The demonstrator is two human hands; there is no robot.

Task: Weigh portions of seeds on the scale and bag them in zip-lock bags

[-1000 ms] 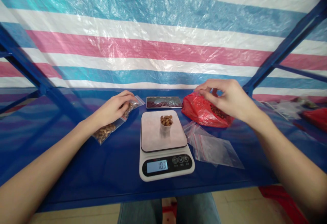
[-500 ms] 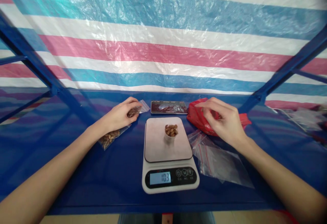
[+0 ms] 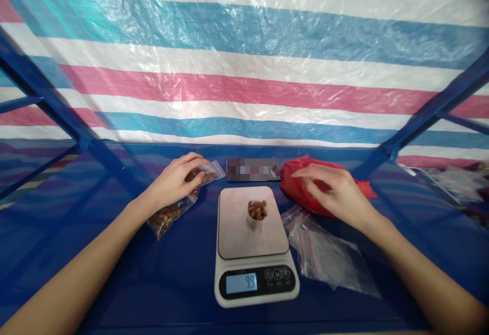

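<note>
1. Farthest left on the blue worktop (image 3: 183, 274) lie two small filled zip bags (image 3: 166, 218), one nearer the person and one farther off, brown kernels showing through both.
2. The left grip (image 3: 173, 181) lies over them, thumb and fingers parted around the farther bag; I can't tell whether it pinches it.
3. Next comes one kitchen scale (image 3: 233, 233), reading 9.9, with one flat dark object (image 3: 239, 170) just behind.
4. On its plate, between the two grips and apart from both, stands one small cup (image 3: 255, 222) heaped with brown kernels (image 3: 256, 209).
5. One red bag (image 3: 295, 192) sits right of the scale, beneath the right grip (image 3: 332, 187): thumb and forefinger narrowly apart, contents unclear.
6. Nearer me, at least two clear zip bags (image 3: 336, 261) overlap.
</note>
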